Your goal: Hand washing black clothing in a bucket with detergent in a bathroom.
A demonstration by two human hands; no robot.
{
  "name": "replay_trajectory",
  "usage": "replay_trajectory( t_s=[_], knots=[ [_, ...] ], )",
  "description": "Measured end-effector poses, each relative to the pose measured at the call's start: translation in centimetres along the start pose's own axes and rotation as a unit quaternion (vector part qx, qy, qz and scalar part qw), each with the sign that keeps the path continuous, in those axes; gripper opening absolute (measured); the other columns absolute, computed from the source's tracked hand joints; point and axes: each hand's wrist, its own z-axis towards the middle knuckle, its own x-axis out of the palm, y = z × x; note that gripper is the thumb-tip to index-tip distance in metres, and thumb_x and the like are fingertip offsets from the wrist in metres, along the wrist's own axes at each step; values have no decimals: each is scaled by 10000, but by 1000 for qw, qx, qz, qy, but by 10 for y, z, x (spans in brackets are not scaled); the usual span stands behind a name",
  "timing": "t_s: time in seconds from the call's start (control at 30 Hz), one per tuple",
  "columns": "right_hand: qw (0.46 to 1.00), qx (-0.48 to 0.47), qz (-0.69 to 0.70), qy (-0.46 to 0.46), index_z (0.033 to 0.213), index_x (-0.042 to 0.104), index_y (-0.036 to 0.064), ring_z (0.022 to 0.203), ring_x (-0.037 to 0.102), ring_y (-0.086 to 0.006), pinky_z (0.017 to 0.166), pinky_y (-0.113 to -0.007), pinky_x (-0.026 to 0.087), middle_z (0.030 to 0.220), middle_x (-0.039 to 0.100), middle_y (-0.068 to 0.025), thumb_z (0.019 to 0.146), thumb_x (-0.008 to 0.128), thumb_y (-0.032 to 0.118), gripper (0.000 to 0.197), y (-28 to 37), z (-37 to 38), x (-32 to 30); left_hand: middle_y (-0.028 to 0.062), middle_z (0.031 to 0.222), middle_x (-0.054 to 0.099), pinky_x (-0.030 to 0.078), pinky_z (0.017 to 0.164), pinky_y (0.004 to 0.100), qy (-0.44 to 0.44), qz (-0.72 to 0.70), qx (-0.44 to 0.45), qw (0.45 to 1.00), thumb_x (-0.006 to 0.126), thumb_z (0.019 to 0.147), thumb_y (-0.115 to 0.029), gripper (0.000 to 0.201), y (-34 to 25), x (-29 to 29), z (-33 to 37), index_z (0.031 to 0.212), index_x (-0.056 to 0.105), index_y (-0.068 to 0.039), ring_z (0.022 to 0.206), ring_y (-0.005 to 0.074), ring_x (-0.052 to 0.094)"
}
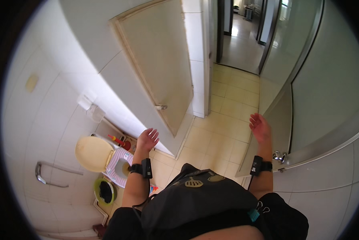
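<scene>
My left hand [148, 140] is held out in the air with its fingers stretched and nothing in them. In the picture it lies close to a red plunger [119, 141] and a toilet with a pink-and-white striped seat cover [117, 162], its yellowish lid [90, 153] raised. On the other side, my right hand [260, 128] is lifted with loosely bent fingers and holds nothing. Nearest to it is an opened door with a frosted panel [327, 88], whose round metal knob [280, 157] shows beside my right forearm. Both wrists wear black strapped devices.
A pale panel door [159, 60] with a small handle [161, 107] is set in the wall ahead. Tiled floor [215, 136] leads through a doorway to a hallway [242, 48]. At left are a metal grab bar [38, 174] and a green basin [97, 190] holding something black.
</scene>
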Motion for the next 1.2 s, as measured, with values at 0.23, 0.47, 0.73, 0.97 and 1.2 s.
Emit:
replay_trajectory(
  t_s=[0.23,0.47,0.73,0.97,1.2],
  knots=[
    [978,47,-8,-205,1032,513,110,959,513,-184,775,-366,369,1038,528,-47,799,570,247,277,-24,69,-60,47,1028,562,418,778,385,113,92,-55,988,481,865,-226,225,15,139,79,1052,507,-104,951,225,540],
    [982,-3,-21,-186,1038,553,123,952,523,-146,801,-323,376,988,579,-7,840,552,257,239,18,132,-97,36,1045,569,387,846,398,123,112,-77,983,487,862,-206,179,34,273,192,1009,528,-113,995,208,517],
    [971,-6,24,-239,1065,528,85,973,526,-161,792,-315,386,1032,579,-27,857,524,245,262,72,255,-148,78,1022,565,407,802,377,183,153,-97,966,485,849,-175,258,59,439,311,1079,487,-58,956,215,534],
    [965,-60,-53,-249,1095,503,71,986,533,-173,809,-308,391,1059,574,-52,868,501,248,288,135,338,-142,82,1109,555,390,848,407,250,240,-121,930,461,866,-207,253,94,592,397,1084,472,-79,998,226,526],
    [969,-24,-8,-247,1075,506,68,968,533,-179,799,-313,400,1043,574,-56,872,497,241,267,182,468,-191,69,1046,564,405,792,378,242,260,-138,925,462,864,-229,271,125,724,482,1091,482,-82,942,210,537]
  ],
)
